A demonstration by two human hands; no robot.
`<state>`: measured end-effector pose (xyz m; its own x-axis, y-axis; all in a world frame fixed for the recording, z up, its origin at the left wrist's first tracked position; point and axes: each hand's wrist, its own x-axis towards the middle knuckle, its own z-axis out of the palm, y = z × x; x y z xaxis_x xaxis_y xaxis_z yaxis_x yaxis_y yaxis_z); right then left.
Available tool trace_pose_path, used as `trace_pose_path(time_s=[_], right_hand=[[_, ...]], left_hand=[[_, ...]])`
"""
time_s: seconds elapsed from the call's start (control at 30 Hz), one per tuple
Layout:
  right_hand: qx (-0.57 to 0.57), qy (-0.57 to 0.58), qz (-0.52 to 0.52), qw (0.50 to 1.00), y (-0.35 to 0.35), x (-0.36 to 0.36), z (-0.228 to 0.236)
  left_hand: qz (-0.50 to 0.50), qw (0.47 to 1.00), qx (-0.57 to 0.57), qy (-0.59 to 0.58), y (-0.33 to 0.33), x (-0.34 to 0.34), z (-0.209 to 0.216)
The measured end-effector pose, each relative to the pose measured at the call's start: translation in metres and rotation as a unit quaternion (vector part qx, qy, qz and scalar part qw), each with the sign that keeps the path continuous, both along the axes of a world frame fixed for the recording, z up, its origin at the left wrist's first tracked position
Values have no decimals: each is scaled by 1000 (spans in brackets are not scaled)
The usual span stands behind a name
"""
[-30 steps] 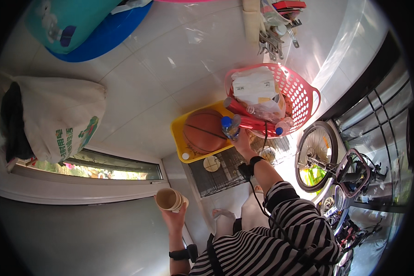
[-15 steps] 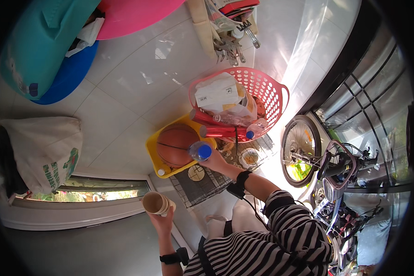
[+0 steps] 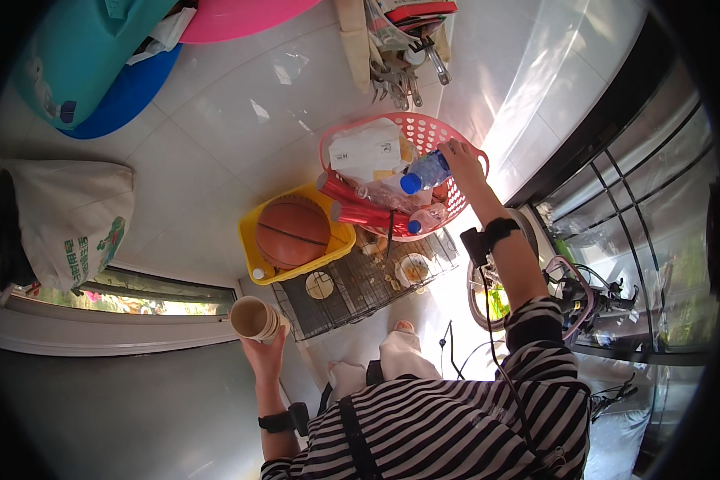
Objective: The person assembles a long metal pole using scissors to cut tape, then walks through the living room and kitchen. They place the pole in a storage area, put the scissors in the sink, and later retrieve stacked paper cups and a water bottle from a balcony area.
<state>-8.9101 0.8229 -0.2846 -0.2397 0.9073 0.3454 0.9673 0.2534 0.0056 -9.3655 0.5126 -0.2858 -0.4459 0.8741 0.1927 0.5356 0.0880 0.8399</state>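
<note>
My left hand [image 3: 266, 347] is wrapped round a stack of paper cups [image 3: 258, 318], held with the mouth facing up. My right hand [image 3: 461, 158] grips a clear plastic bottle [image 3: 430, 170] near its base, the blue cap pointing left. That bottle is above the pink perforated basket [image 3: 470, 203]. Inside the basket lie a white paper bag [image 3: 366, 150], red tubes [image 3: 363, 214], and another clear bottle with a blue cap [image 3: 428, 218]. Left of the basket, a basketball [image 3: 293, 232] rests in a yellow tub [image 3: 254, 250].
A wire rack [image 3: 344, 294] lies on the floor below the basket, with a small bowl [image 3: 414, 270] on it. To the right stand a bicycle [image 3: 572, 292] and a black-framed glass door [image 3: 656, 240]. A white cloth bag [image 3: 72, 212] hangs at left, and metal clips [image 3: 396, 84] hang above.
My right hand has carried the bottle up and right, from beside the basketball to over the pink basket. My left hand still holds the paper cups. The whole view has shifted slightly.
</note>
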Motion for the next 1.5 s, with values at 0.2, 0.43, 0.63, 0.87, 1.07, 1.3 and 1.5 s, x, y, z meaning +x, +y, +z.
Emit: trace_pose_path(time_s=[0.2,0.43,0.63,0.87,1.07,1.3,1.5], right_hand=[[-172,-47,-59,982,14,-3,-27],[-237,46,200,950,5,-76,-39],[-197,46,154,967,3,-103,-87],[-199,197,124,952,1,-103,-91],[-168,354,177,903,-18,-113,-34],[-114,483,278,823,-60,-144,27],[-227,385,340,827,-118,-175,23]], left_hand=[[11,1000,-7,-6,-9,2,8],[68,997,-20,25,-26,5,21],[93,995,-6,44,-41,4,30],[122,989,-19,76,-57,8,37],[141,988,-26,61,-61,2,36],[149,987,-17,50,-71,-8,28],[174,982,-35,71,-94,-14,19]])
